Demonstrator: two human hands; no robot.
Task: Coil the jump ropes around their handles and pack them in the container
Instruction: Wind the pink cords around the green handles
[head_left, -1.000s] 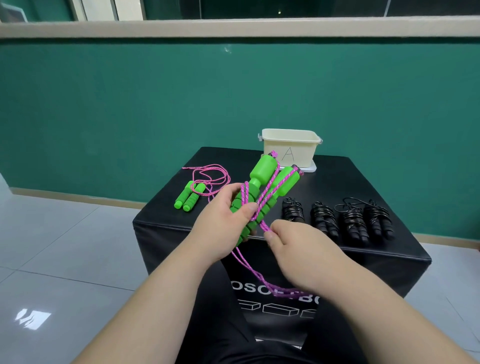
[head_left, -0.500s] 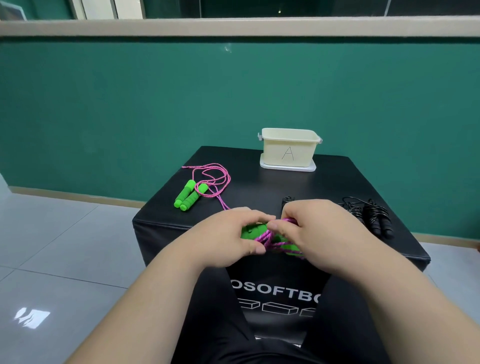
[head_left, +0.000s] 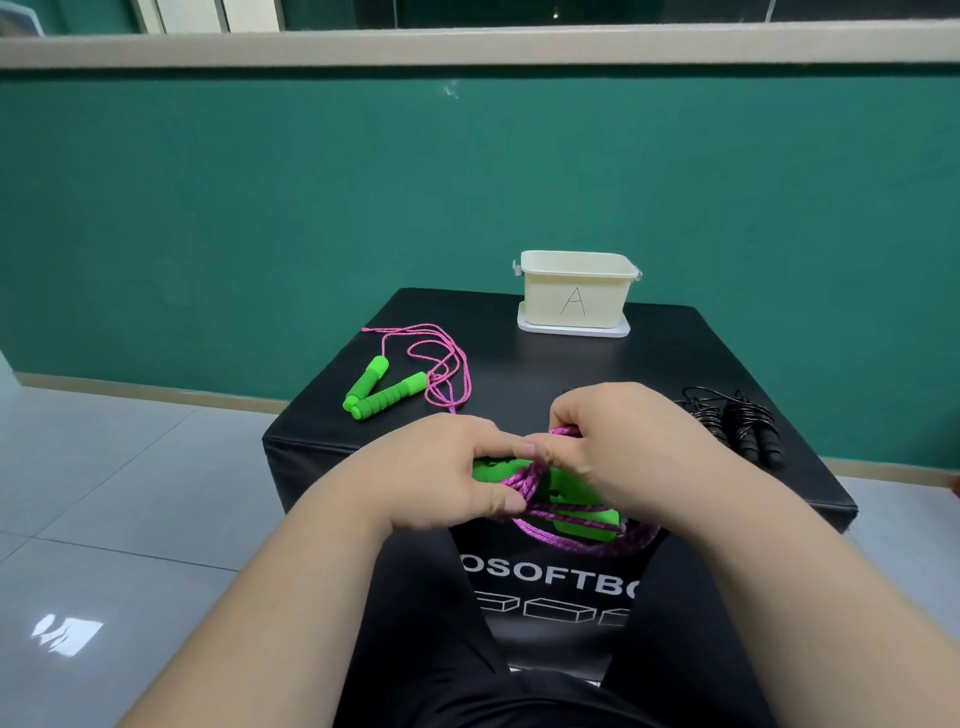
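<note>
My left hand (head_left: 441, 470) grips the green handles (head_left: 582, 514) of a jump rope at the near edge of the black box. My right hand (head_left: 618, 441) pinches its pink rope (head_left: 535, 480), which loops around the handles and hangs in a bight below them. A second green-handled jump rope (head_left: 387, 392) with loose pink cord lies uncoiled at the left of the box top. Coiled black jump ropes (head_left: 748, 428) lie at the right, partly hidden behind my right hand. The cream container (head_left: 574, 299) marked "A" stands open at the far edge.
The black padded box (head_left: 524, 364) stands on a grey tiled floor before a green wall. The container sits on its white lid (head_left: 571, 328). My legs in dark trousers are below the box front.
The handles went from upright to lying low between my hands at the box's near edge. My right hand rose from below the handles to beside them, and more rope is wound on.
</note>
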